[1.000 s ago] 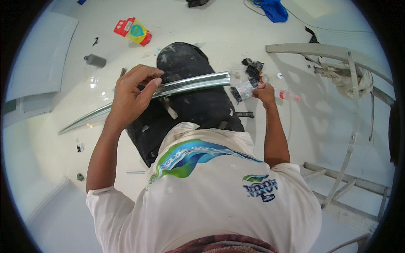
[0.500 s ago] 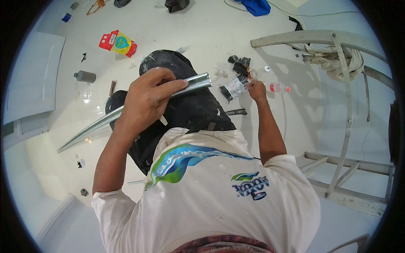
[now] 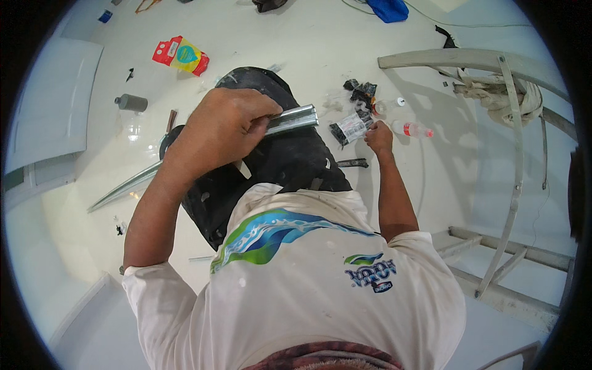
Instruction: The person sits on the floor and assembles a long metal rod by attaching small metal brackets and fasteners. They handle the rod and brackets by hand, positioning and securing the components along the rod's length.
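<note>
My left hand is closed around a long shiny metal channel, close to its near-right end. The channel lies across my dark trouser legs and runs down to the left, partly hidden behind my left forearm. To the right, my right hand is closed at the edge of a clear plastic packet with dark contents lying on the floor. Its fingertips are small in view, and the packet's contents cannot be made out. Crumpled black plastic lies just beyond the packet.
Two clear bottles, one with a red label, lie beside my right hand. A metal ladder with cloth on it stands at the right. A red-yellow pouch and a grey cylinder lie on the floor at the left.
My left hand has rolled over the channel, its fingers more curled under. My right hand stays at the packet, fingers drawn in slightly. The whole view has shifted a little.
</note>
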The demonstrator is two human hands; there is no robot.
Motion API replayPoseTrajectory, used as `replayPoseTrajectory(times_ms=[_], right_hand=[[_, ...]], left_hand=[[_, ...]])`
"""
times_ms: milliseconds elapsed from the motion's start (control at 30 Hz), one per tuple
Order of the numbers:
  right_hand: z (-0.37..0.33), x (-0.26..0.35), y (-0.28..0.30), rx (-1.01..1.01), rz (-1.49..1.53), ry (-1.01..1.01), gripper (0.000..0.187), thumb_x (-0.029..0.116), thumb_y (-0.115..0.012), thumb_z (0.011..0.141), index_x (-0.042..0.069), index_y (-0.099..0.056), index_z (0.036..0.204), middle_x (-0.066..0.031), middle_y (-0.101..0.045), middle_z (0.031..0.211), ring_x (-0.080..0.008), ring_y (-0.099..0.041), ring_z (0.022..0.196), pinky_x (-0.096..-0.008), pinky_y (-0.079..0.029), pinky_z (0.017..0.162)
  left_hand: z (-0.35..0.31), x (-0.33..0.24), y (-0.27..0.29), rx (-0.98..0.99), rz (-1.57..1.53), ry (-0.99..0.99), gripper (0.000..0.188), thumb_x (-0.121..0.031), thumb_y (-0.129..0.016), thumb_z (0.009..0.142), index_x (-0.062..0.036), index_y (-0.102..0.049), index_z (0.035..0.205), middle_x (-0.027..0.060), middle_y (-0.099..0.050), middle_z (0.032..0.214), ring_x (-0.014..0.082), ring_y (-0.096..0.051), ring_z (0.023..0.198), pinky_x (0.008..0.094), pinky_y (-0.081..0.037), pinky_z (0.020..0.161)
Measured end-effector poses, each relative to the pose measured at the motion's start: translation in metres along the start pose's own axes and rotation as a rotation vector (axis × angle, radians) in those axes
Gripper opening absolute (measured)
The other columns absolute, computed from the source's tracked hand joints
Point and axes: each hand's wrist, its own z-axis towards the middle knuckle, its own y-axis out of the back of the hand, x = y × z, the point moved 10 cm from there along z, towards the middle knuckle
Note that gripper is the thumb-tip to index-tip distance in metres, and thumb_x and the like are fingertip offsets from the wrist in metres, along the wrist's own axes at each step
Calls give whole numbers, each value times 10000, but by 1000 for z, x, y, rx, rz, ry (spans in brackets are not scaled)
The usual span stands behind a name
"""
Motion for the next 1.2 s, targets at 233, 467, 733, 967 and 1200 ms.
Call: replayPoseTrajectory(times_ms=[233, 467, 733, 967, 1200], right_hand=[[-17, 61, 62, -43, 32, 126, 165, 180, -818, 1039, 16, -813, 1044, -56, -804, 880, -112, -748, 842, -322, -570, 720], [-145, 369, 231, -56, 608, 744, 246, 102, -834, 985, 54, -816, 1225, -128, -782, 1345, -272, -723, 1283, -396, -566, 1062], [-228, 498, 176, 366, -161, 1138, 393, 154, -886, 931, 67, -805, 1306, -130, -804, 1316, -335, -759, 1153, -511, -542, 1061], [-254, 531, 144, 468, -241, 1368, 440, 57, -872, 893, 94, -810, 1327, -107, -776, 1094, -315, -762, 996, -438, -616, 830], [-252, 530, 139, 386, -180, 1457, 408, 20, -859, 892, 86, -825, 1293, -124, -809, 1086, -300, -788, 976, -451, -631, 822]], left_hand=[[-54, 66, 0, 40, -295, 242, 273, -125, -832, 987, -77, -881, 1251, 125, -868, 1156, 305, -821, 1062, 437, -656, 984], [-113, 96, -14, -63, -170, 275, 470, -274, -956, 886, -56, -845, 1288, 148, -825, 1089, 330, -779, 1037, 446, -618, 948], [-146, 81, -24, -501, -136, 227, 556, -207, -1048, 743, -80, -807, 1227, 112, -783, 1114, 326, -729, 1059, 448, -598, 941], [-168, 83, -33, -631, -68, 266, 755, -275, -1078, 713, -90, -697, 1339, 121, -746, 1207, 353, -724, 1129, 476, -594, 1000], [-187, 108, -26, -497, 67, 339, 756, -468, -1037, 740, -100, -727, 1322, 105, -744, 1164, 368, -708, 1132, 517, -536, 1080]])
